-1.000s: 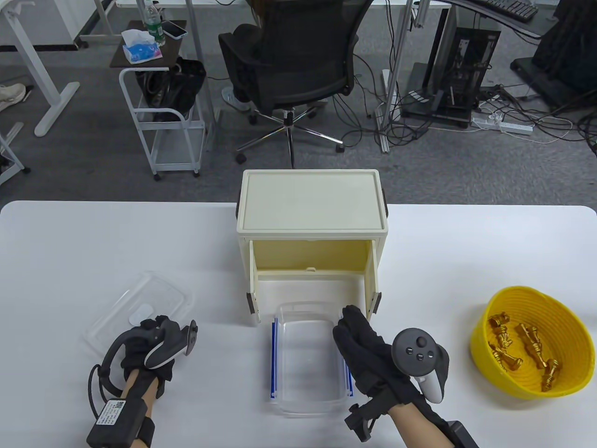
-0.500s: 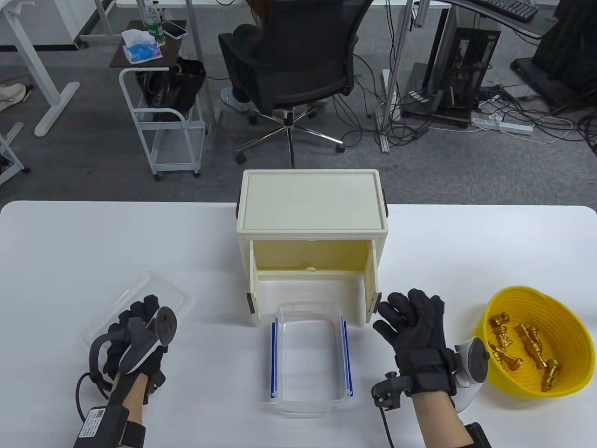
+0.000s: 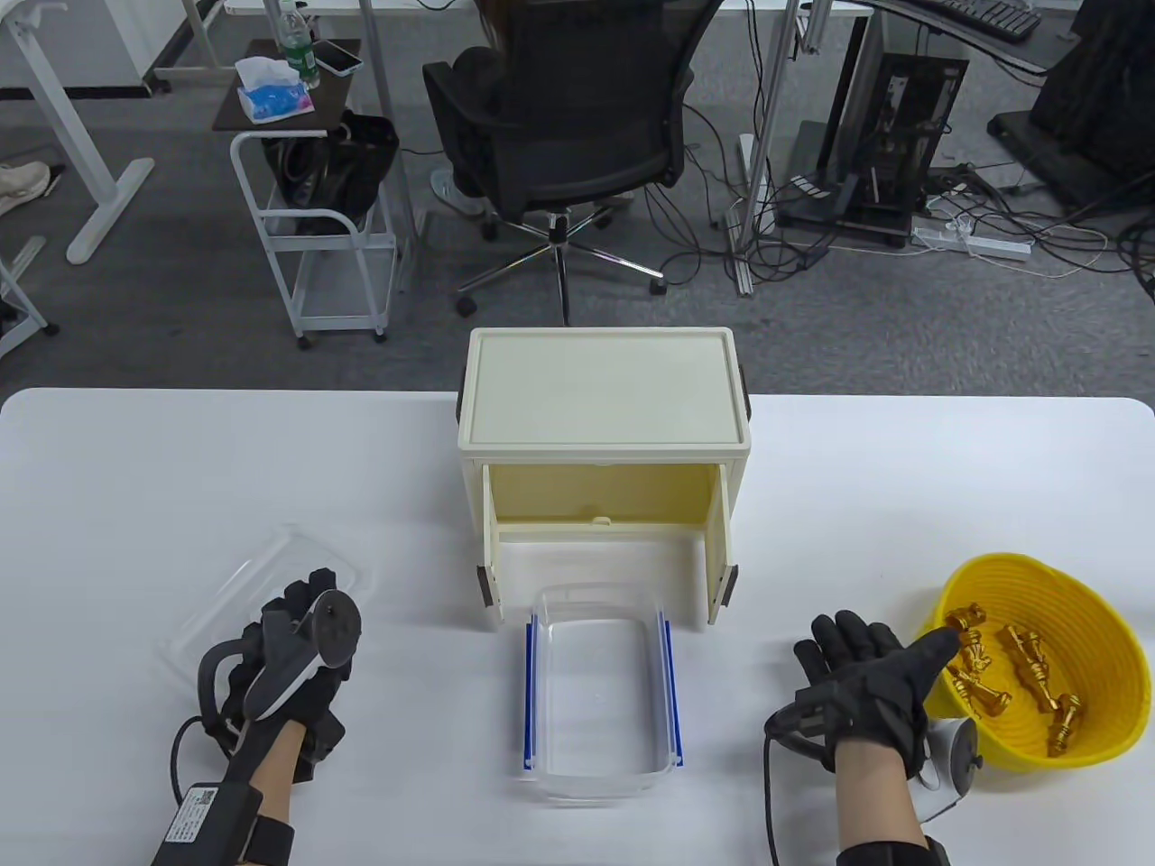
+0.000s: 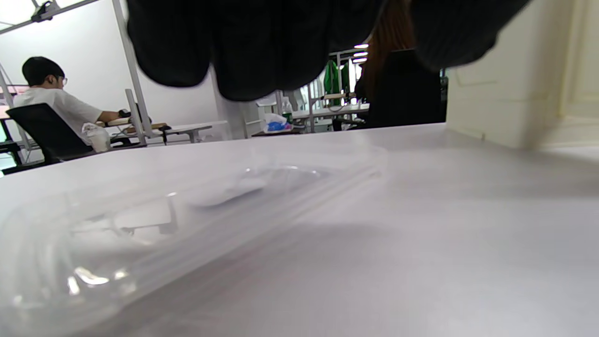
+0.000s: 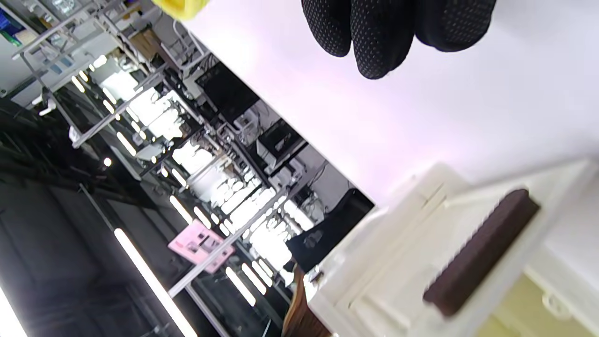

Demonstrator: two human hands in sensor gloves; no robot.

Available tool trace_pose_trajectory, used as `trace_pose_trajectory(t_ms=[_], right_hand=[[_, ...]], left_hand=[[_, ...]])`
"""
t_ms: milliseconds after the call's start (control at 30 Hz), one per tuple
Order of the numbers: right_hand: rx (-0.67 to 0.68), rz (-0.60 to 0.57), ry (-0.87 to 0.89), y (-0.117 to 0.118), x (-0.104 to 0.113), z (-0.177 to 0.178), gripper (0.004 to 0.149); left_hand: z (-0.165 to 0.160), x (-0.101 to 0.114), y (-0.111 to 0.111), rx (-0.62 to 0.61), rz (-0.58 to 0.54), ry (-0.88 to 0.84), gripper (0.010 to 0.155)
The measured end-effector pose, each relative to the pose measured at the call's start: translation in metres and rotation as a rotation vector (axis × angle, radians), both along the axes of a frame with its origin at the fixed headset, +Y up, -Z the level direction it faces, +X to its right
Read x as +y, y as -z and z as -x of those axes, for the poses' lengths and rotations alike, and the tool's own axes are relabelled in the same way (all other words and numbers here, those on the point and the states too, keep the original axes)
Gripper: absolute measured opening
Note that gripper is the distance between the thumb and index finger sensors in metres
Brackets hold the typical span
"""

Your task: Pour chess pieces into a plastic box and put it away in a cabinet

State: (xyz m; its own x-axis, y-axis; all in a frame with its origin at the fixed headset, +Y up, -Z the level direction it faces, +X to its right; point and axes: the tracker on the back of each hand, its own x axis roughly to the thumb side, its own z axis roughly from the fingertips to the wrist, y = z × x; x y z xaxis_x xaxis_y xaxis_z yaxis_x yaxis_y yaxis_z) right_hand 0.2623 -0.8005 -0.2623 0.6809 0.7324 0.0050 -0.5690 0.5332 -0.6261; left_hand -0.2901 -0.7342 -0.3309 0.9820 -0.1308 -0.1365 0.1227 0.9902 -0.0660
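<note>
The clear plastic box (image 3: 600, 695) with blue side clips stands empty and lidless in front of the cream cabinet (image 3: 603, 424), whose doors are open. Its clear lid (image 3: 262, 577) lies to the left. My left hand (image 3: 298, 600) rests at the lid's near edge with loosely bent fingers and holds nothing; in the left wrist view the fingers (image 4: 262, 47) hang above the lid (image 4: 140, 220). A yellow bowl (image 3: 1092, 622) at the right holds several gold chess pieces (image 3: 1020, 667). My right hand (image 3: 880, 645) is spread beside it, thumb reaching the bowl's left rim, holding nothing.
The white table (image 3: 180, 469) ends just behind the cabinet. Beyond it are an office chair (image 3: 559, 117) with a seated person, a white cart (image 3: 316, 207) and floor cables. In the right wrist view, the cabinet (image 5: 421, 262) and the bowl's edge (image 5: 180, 7) show.
My right hand left the box's right side and moved right to the yellow bowl, fingers spreading. My left hand shifted slightly forward and right over the lid's edge.
</note>
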Motion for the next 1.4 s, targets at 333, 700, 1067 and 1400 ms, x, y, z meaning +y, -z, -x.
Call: trace_pose_trajectory(t_ms=[333, 700, 1067, 1400], right_hand=[[-0.112, 0.101, 0.022, -0.008, -0.022, -0.019, 0.101], [-0.096, 0.088, -0.017, -0.006, -0.021, -0.021, 0.09], [-0.055, 0.056, -0.017, -0.001, -0.008, -0.006, 0.079], [0.168, -0.099, -0.201, 0.011, 0.043, 0.027, 0.077]], left_hand=[[-0.019, -0.003, -0.001, -0.075, -0.004, 0.043, 0.068], [-0.025, -0.005, -0.002, -0.102, -0.006, 0.08, 0.068], [-0.021, -0.005, -0.002, -0.089, -0.01, 0.058, 0.068], [-0.019, -0.003, -0.002, -0.098, -0.04, 0.039, 0.068]])
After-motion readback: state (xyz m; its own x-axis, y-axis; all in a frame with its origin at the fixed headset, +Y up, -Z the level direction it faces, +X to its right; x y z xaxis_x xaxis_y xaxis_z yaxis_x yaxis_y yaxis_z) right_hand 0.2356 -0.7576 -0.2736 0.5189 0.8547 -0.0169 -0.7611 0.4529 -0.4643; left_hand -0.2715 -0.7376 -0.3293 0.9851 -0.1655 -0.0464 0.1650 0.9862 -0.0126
